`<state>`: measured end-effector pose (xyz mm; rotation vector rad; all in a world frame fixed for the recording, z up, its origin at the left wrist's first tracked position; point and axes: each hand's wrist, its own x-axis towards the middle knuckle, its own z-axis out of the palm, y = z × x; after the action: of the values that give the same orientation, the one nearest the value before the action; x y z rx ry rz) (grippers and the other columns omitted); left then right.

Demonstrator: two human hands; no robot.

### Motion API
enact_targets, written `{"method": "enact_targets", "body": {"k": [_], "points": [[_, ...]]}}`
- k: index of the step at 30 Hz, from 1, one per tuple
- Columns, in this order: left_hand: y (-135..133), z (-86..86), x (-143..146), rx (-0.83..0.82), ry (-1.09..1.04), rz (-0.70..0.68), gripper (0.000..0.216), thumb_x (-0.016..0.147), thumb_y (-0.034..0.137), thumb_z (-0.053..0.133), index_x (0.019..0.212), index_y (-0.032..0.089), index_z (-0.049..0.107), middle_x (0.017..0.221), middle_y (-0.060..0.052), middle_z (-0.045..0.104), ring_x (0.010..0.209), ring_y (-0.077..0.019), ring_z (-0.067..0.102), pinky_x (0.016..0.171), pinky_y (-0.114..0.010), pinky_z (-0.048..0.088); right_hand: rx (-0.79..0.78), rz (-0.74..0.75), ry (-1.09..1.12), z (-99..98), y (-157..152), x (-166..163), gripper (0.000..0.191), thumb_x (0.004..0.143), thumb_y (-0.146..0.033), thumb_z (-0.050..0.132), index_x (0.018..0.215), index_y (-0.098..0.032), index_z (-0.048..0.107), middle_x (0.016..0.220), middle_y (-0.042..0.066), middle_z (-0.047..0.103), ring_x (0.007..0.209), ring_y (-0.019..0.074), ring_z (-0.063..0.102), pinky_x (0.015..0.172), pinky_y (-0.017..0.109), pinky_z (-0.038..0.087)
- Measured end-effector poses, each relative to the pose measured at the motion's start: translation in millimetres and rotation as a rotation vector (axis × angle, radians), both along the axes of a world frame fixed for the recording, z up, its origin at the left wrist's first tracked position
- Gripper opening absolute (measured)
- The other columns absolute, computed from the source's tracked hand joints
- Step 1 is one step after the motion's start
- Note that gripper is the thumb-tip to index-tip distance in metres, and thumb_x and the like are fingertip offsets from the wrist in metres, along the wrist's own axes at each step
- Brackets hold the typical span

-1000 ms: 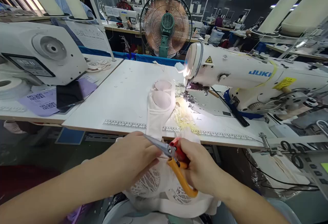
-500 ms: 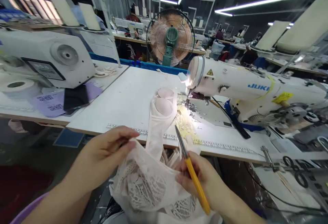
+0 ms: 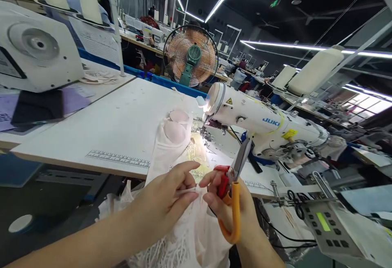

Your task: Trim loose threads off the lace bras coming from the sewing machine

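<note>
My left hand (image 3: 171,202) pinches the edge of a pale lace bra (image 3: 183,243) between thumb and fingers, below the table's front edge. Held in my right hand (image 3: 241,206) is a pair of scissors (image 3: 243,157) with orange and red handles, its blades pointing up and away from the cloth. The right fingertips are close to the pinched edge, and whether they also grip it I cannot tell. Part of the garment, with moulded cups (image 3: 176,131), lies on the white table (image 3: 122,117) beyond my hands. My fingers hide the pinched spot.
A JUKI sewing machine (image 3: 260,117) with its lamp lit stands at right, cloth scraps near its needle. A fan (image 3: 190,55) stands behind the table. At left are another machine (image 3: 39,47) and a dark phone-like slab (image 3: 38,106). A control box (image 3: 327,223) sits at lower right.
My hands have come together at the bra's edge. The scissors have turned in my right hand, from pointing up-left to up-right. The view has shifted right.
</note>
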<state>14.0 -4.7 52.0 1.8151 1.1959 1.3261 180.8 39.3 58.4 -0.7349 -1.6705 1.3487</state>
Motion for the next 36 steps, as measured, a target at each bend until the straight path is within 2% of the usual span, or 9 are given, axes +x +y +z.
{"method": "enact_targets", "body": {"k": [3, 6, 18, 22, 25, 28, 31, 34, 36], "points": [[4, 1.7, 4, -0.06, -0.031, -0.057, 0.035, 0.083, 0.017, 0.044, 0.116, 0.03, 0.04, 0.084, 0.003, 0.056, 0.075, -0.011, 0.06, 0.068, -0.021, 0.052, 0.001, 0.049, 0.015, 2.8, 6, -1, 0.024, 0.072, -0.026, 0.068, 0.077, -0.022, 0.045, 0.079, 0.002, 0.059, 0.063, 0.0128, 0.053, 0.054, 0.025, 0.042], [4, 6.0, 6, -0.123, -0.063, -0.038, 0.03, 0.083, 0.019, 0.044, 0.111, 0.028, 0.043, 0.081, 0.003, 0.056, 0.073, -0.0111, 0.059, 0.068, -0.022, 0.051, -0.017, 0.063, 0.007, 2.7, 9, -2, 0.022, 0.072, -0.024, 0.067, 0.079, -0.022, 0.047, 0.078, 0.001, 0.056, 0.07, 0.0146, 0.055, 0.058, 0.027, 0.045], [5, 13.9, 3, -0.183, -0.056, -0.02, 0.026, 0.083, 0.023, 0.04, 0.109, 0.026, 0.043, 0.078, 0.002, 0.056, 0.064, -0.0114, 0.055, 0.061, -0.022, 0.048, -0.026, 0.028, -0.111, 4.9, 13, -3, 0.02, 0.074, -0.028, 0.065, 0.076, -0.021, 0.046, 0.073, 0.0, 0.055, 0.062, 0.0123, 0.048, 0.055, 0.026, 0.04], [3, 14.0, -1, -0.171, 0.133, 0.018, 0.026, 0.078, 0.031, 0.052, 0.104, 0.025, 0.048, 0.085, 0.0, 0.06, 0.075, -0.0164, 0.058, 0.062, -0.025, 0.046, 0.014, 0.037, -0.089, 4.2, 13, -3, 0.014, 0.079, -0.025, 0.058, 0.078, -0.022, 0.044, 0.075, -0.001, 0.052, 0.063, 0.012, 0.047, 0.055, 0.025, 0.04], [4, 14.2, -1, -0.233, 0.217, -0.005, 0.013, 0.075, 0.03, 0.054, 0.085, 0.022, 0.054, 0.079, 0.0, 0.061, 0.075, -0.0179, 0.056, 0.063, -0.026, 0.043, 0.023, 0.067, -0.08, 3.6, 11, -4, 0.013, 0.081, -0.024, 0.055, 0.079, -0.022, 0.043, 0.074, -0.001, 0.051, 0.062, 0.0117, 0.046, 0.055, 0.025, 0.039], [8, 14.8, 0, -0.397, 0.039, -0.104, 0.013, 0.077, 0.028, 0.048, 0.068, 0.02, 0.052, 0.061, 0.004, 0.051, 0.057, -0.0124, 0.047, 0.053, -0.022, 0.036, 0.026, 0.1, -0.076, 3.0, 9, -8, 0.012, 0.082, -0.023, 0.054, 0.081, -0.022, 0.042, 0.076, -0.001, 0.051, 0.063, 0.0114, 0.045, 0.055, 0.024, 0.038], [11, 15.5, 0, -0.523, -0.167, -0.184, 0.016, 0.075, 0.03, 0.05, 0.064, 0.018, 0.052, 0.053, 0.007, 0.04, 0.048, -0.0091, 0.033, 0.048, -0.021, 0.028, 0.029, 0.115, -0.073, 2.3, 8, -9, 0.013, 0.083, -0.026, 0.054, 0.08, -0.022, 0.041, 0.076, -0.001, 0.051, 0.062, 0.0114, 0.044, 0.054, 0.024, 0.038], [13, 15.5, -4, -0.534, -0.226, -0.187, 0.018, 0.073, 0.03, 0.054, 0.06, 0.018, 0.051, 0.052, 0.007, 0.036, 0.049, -0.0085, 0.029, 0.048, -0.021, 0.025, 0.046, 0.166, -0.115, 1.0, 12, -3, 0.02, 0.082, -0.038, 0.055, 0.083, -0.023, 0.041, 0.075, -0.001, 0.049, 0.062, 0.012, 0.044, 0.057, 0.025, 0.038], [14, 14.6, -7, -0.521, -0.23, -0.159, 0.018, 0.072, 0.029, 0.055, 0.059, 0.017, 0.051, 0.053, 0.007, 0.037, 0.051, -0.0088, 0.031, 0.05, -0.022, 0.025, 0.098, 0.237, -0.208, 0.0, 15, 5, 0.035, 0.078, -0.053, 0.054, 0.087, -0.022, 0.043, 0.076, 0.0, 0.048, 0.064, 0.0136, 0.043, 0.059, 0.027, 0.038]]}}
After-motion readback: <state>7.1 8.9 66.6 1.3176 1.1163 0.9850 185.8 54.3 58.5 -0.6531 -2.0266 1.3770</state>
